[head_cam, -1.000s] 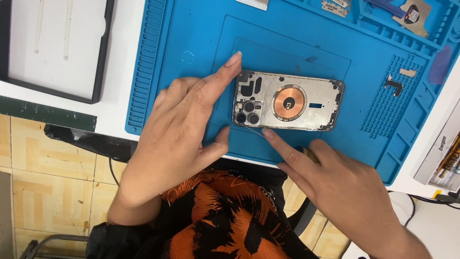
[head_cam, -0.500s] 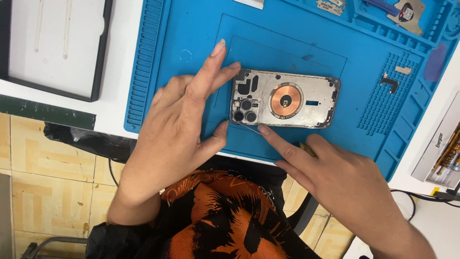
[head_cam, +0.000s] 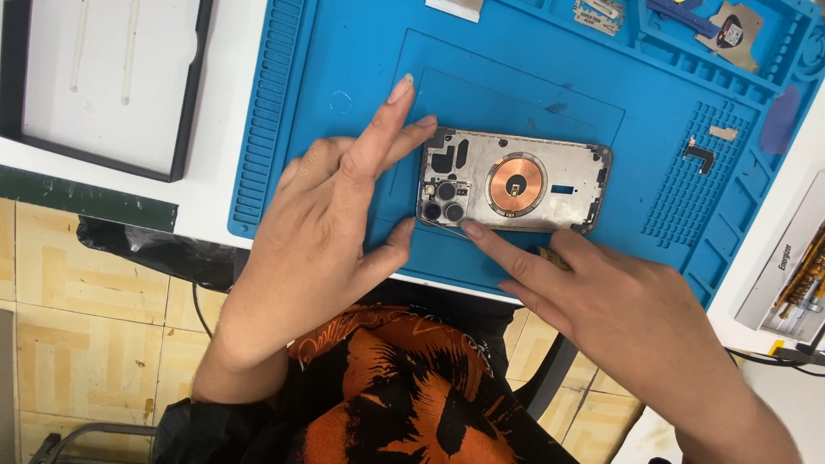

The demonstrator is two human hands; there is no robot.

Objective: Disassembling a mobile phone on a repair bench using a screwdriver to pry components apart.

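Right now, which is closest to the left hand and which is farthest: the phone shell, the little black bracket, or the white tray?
From the left hand, in the head view:
1. Phone shell, touching its fingertips, just to the right.
2. White tray, up on the left.
3. Little black bracket, far right on the blue mat.

White tabletop: flat work surface, evenly lit. Blue ribbed silicone work mat: lies on the tabletop. Black-framed shallow white tray: on the tabletop, left of the mat. Beige patterned floor tiles: below the tabletop's near edge. Black cable: hangs beneath that edge.
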